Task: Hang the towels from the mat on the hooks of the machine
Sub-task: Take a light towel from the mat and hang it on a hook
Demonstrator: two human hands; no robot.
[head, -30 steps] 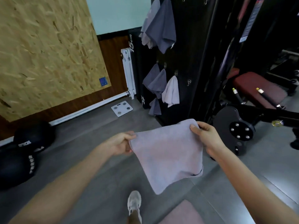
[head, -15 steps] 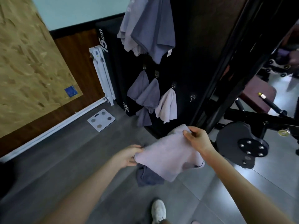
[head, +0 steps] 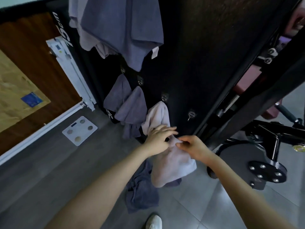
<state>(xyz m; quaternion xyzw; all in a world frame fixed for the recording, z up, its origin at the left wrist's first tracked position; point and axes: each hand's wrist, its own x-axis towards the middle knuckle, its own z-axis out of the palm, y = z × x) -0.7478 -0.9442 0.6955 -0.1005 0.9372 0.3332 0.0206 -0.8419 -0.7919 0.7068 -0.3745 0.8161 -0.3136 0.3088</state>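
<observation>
The tall black panel of the gym machine (head: 206, 55) fills the far side. Many towels already hang on it: a big blue-grey cloth (head: 125, 30) high up, and lower down two folded purple-grey towels (head: 130, 108) with a pale pink towel (head: 158, 116) to their right. On the near grey floor lies a crumpled dark blue towel (head: 142, 192).

Both hands hold a soft pale lilac towel (head: 173, 161) low against the panel. The left hand (head: 158, 141) has its grip pinched on the top edge, with some fingers spread out. The right hand (head: 194, 149) has its grip closed on the same bunched edge, just beside the left one. The rest of the towel droops down.

A small empty silver hook (head: 191, 114) sits up and to the right of the hands. I think that hook is the goal. To do it well, keep a small bunch of cloth pinched tight, lift it above the hook tip, push it over, then let go slowly so it does not slip.
</observation>
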